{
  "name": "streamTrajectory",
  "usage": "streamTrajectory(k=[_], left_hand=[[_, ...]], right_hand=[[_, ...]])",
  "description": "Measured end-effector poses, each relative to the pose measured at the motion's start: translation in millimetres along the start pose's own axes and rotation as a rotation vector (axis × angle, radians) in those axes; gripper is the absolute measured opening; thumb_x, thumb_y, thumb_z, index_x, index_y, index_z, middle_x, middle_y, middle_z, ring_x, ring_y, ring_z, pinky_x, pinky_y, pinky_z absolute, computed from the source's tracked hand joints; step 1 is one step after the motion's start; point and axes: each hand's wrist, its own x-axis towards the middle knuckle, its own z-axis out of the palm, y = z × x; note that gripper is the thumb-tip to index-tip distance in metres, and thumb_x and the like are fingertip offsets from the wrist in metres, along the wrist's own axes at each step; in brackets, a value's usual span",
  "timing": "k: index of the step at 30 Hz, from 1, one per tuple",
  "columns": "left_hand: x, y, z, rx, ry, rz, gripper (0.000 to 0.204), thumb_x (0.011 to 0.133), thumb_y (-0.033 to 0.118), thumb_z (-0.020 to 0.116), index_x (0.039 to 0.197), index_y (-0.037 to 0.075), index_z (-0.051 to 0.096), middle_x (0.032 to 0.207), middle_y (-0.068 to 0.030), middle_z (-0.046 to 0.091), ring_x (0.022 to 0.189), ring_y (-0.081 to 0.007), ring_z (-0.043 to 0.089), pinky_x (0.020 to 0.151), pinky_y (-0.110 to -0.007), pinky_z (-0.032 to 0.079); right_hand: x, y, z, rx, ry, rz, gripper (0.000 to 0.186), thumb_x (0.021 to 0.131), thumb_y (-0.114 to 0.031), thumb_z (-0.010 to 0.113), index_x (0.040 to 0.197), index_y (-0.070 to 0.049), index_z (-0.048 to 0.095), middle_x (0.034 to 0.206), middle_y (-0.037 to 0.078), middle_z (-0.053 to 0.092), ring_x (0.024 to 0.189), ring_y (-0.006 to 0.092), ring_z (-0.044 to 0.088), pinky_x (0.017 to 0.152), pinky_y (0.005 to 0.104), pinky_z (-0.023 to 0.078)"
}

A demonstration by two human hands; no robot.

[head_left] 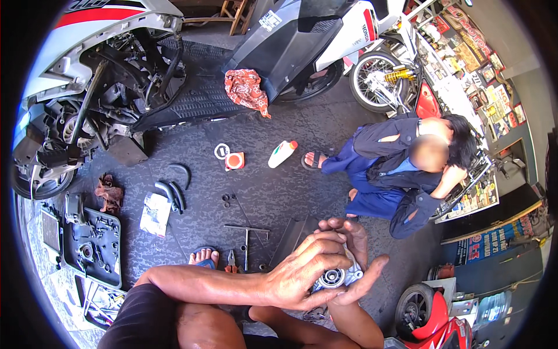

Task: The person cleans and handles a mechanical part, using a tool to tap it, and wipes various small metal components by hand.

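Observation:
Between my two hands is a silvery metal housing (352,274) with a round ball bearing (333,278) set in its near face. My left hand (308,264) lies over it from the left, fingers curled across its top and thumb along its lower edge. From beneath and the right, my right hand (363,262) cups the same housing, its thumb side close to the bearing. The fingers hide much of the part. Below my hands on the dark floor are pliers (231,262) with orange handles and a T-handle wrench (246,247).
Black hoses (174,196), a white bottle (282,155) and a red-and-white container (235,161) lie on the floor. At left are a tray of small parts (119,250) and a partly stripped scooter (87,99). A person (372,168) sits at right, near a red motorcycle (433,326).

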Motion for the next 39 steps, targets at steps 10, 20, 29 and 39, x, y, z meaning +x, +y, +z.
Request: streamTrajectory(k=[10, 20, 29, 39], left_hand=[[-11, -21, -11, 0.135, -0.078, -0.042, 0.063, 0.072, 0.010, 0.083, 0.126, 0.002, 0.052, 0.119, -0.0178, 0.056, 0.122, -0.0418, 0.053, 0.101, -0.051, 0.045], [19, -85, 6, 0.112, -0.394, -0.224, 0.084, 0.072, 0.018, 0.086, 0.142, 0.001, 0.042, 0.145, -0.0251, 0.044, 0.139, -0.0413, 0.043, 0.112, -0.047, 0.040], [-68, -176, 40, 0.181, -0.725, -0.391, 0.065, 0.076, 0.021, 0.082, 0.134, 0.005, 0.055, 0.131, -0.0207, 0.052, 0.124, -0.0414, 0.051, 0.105, -0.045, 0.044], [-131, -241, 64, 0.264, -0.770, -0.605, 0.060, 0.075, 0.021, 0.080, 0.129, 0.011, 0.057, 0.133, -0.0200, 0.048, 0.124, -0.0429, 0.051, 0.106, -0.047, 0.045]], right_hand=[[-16, -17, -38, -0.156, -0.136, 0.526, 0.072, 0.099, -0.052, 0.056, 0.139, 0.007, 0.045, 0.130, 0.012, 0.058, 0.117, 0.0195, 0.058, 0.099, 0.0351, 0.046], [-13, 12, -104, 0.065, 0.204, 0.492, 0.044, 0.098, -0.034, 0.064, 0.126, 0.000, 0.059, 0.117, 0.008, 0.066, 0.105, 0.0186, 0.064, 0.090, 0.0360, 0.052], [-68, 98, -191, 0.247, 0.518, 0.688, 0.028, 0.095, -0.024, 0.068, 0.118, -0.008, 0.064, 0.111, 0.004, 0.068, 0.102, 0.0178, 0.064, 0.086, 0.0421, 0.052], [-82, 172, -234, -0.066, 0.622, 0.743, 0.041, 0.097, -0.030, 0.068, 0.121, 0.002, 0.062, 0.107, 0.008, 0.069, 0.095, 0.0152, 0.066, 0.080, 0.0340, 0.058]])
